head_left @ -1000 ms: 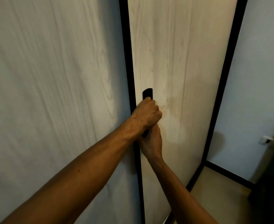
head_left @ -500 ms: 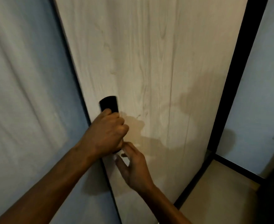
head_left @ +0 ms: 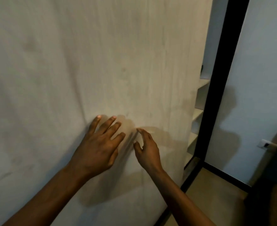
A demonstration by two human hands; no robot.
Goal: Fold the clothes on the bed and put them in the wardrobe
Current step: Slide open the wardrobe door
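The wardrobe door (head_left: 118, 62), a pale wood-grain panel, fills most of the view and stands upright, its long axis running top to bottom, its right-hand edge leaning slightly in the wide-angle picture. To the right of that edge a narrow slice of the wardrobe's inside (head_left: 198, 115) shows between the door and a black frame post (head_left: 219, 79): several light shelves stacked one above another, and what lies on them cannot be made out from here. No clothes or bed are in view. The left hand (head_left: 98, 147) lies against the lower middle of the door with its fingers straight and spread, pointing up, holding nothing; whether the palm presses the panel or only the fingertips touch cannot be told. The right hand (head_left: 148, 150) is just beside it, to its right, fingers loosely extended toward the panel and thumb apart, also holding nothing. Both hands cast shadows on the wood. Right of the post is a pale blue wall (head_left: 257, 79) with a wall socket (head_left: 266, 144) low down, and a beige floor (head_left: 216, 201) below
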